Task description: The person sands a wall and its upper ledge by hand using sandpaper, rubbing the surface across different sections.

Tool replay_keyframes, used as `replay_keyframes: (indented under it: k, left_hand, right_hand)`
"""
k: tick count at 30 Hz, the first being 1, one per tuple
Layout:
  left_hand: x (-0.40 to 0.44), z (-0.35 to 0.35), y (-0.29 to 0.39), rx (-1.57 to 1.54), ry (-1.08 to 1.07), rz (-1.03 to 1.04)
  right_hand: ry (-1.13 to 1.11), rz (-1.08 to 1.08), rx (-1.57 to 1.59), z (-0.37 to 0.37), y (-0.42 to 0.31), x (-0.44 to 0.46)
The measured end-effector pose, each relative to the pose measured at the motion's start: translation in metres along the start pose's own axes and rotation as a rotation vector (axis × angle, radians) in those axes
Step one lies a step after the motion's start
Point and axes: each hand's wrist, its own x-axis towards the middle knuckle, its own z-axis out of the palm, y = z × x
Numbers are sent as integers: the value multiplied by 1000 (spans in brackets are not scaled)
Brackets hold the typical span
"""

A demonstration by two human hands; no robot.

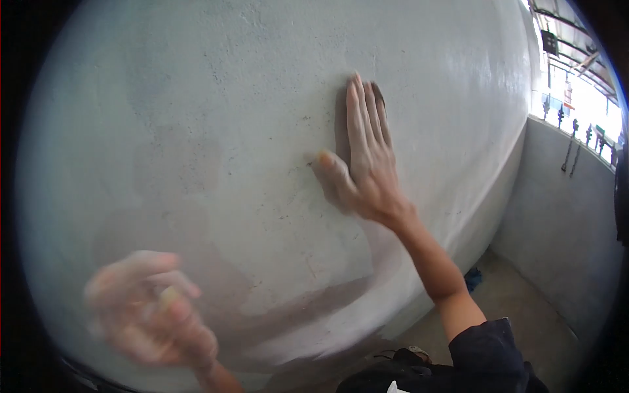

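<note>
A broad, pale grey wall (275, 196) with small pits and specks fills most of the view. Against its upper middle, my right hand (370, 160) is stretched out flat, fingers straight and close together, thumb spread to the left. A dark sliver shows beside its fingertips; whether it is shadow or a thin thing under the fingers is unclear. My left hand (154, 308), at the lower left in front of the wall, is smeared by motion. Its fingers look bent, and nothing can be made out in them.
A lower grey side wall (557, 196) topped with dark metal spikes (576, 128) stands at the right. Below lies the floor (517, 301), with a small blue thing (473, 278) by the wall's foot. Bright daylight and roof beams show at the upper right.
</note>
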Motion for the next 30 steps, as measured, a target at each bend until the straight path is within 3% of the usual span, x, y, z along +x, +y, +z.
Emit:
replay_keyframes:
  k: [2,5,12,16,19,23,30]
  left_hand:
    - [-29,29,-9,-137,-11,-56]
    - [-74,53,-1,-166,-108,-99]
    - [-88,96,21,-308,-234,-112]
    - [-96,100,17,-285,-192,-126]
    - [-104,99,20,-263,-195,-171]
    - [-112,91,19,-203,-222,-218]
    - [-142,84,23,-155,-174,-325]
  right_hand:
    - [21,23,-88,6,-3,-32]
    - [-136,58,-51,2,-1,-88]
    - [12,54,-68,-19,39,-10]
    - [-87,174,-29,-9,19,-99]
    - [-120,133,-41,-9,38,-107]
    - [-4,117,54,-26,56,-34]
    - [-120,140,48,4,26,-154]
